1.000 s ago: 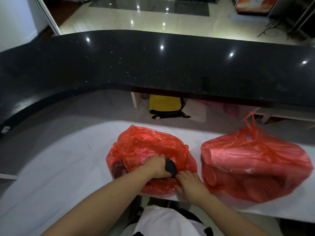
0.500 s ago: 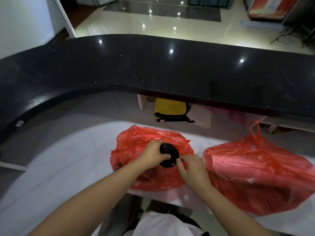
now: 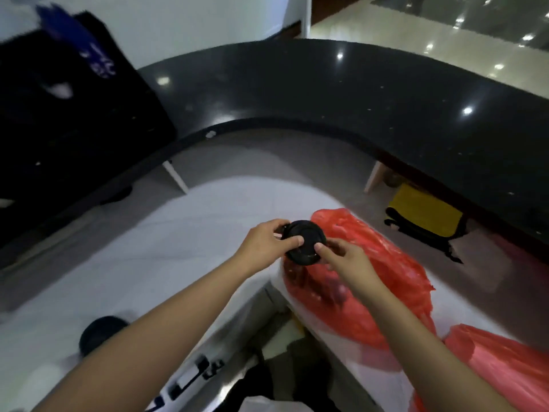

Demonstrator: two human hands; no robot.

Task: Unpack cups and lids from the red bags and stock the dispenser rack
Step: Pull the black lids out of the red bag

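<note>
A stack of black lids [image 3: 304,242] is held above the white counter [image 3: 166,248], just left of the nearer red bag [image 3: 380,263]. My left hand [image 3: 266,242] grips the stack from the left, thumb on top. My right hand [image 3: 344,257] pinches its right edge with thumb and fingers. That red bag lies crumpled with dark shapes showing through the plastic. A second red bag [image 3: 505,367] sits at the lower right, partly cut off by the frame.
A raised black stone ledge [image 3: 326,93] curves around the white counter. A large black box [image 3: 59,114] stands at the far left. A dark round object [image 3: 101,334] sits by my left forearm. A yellow-and-black bag [image 3: 424,214] lies under the ledge.
The lid stack has come out of the red bag and moved left, held in both hands. My view has swung left, bringing the black box into sight.
</note>
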